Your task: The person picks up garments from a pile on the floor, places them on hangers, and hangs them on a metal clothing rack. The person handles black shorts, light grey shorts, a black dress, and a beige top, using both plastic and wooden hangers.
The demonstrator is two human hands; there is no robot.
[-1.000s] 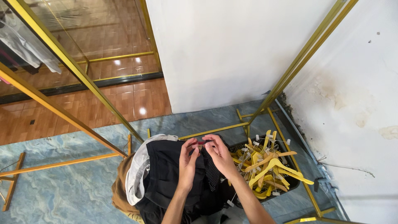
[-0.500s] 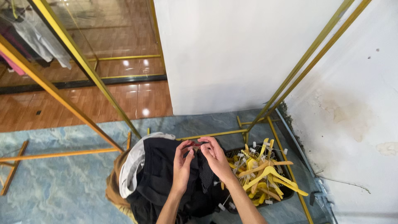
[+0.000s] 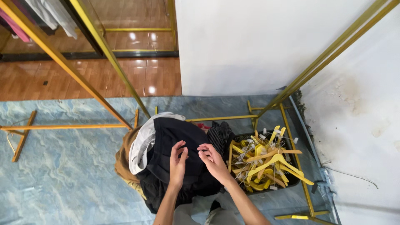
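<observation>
Hands lower than 0.5 s ago, now apart. Left hand (image 3: pixel 178 163) and right hand (image 3: pixel 212 160) pinching black garment (image 3: pixel 175 137) with curled fingers, on floor pile beside yellow hangers (image 3: pixel 266 160).

Yellow hangers (image 3: pixel 266 160) are lying heaped in a dark tray (image 3: pixel 291 181) on the blue marbled floor (image 3: pixel 62 183), while gold rack rails (image 3: pixel 104 46) are slanting past a white wall (image 3: pixel 250 46).

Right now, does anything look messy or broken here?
Yes. The yellow hangers lie tangled in a heap in a dark tray on the floor, not hung up. The white wall on the right has brownish stains. The clothes pile under the hands is bunched up.
</observation>
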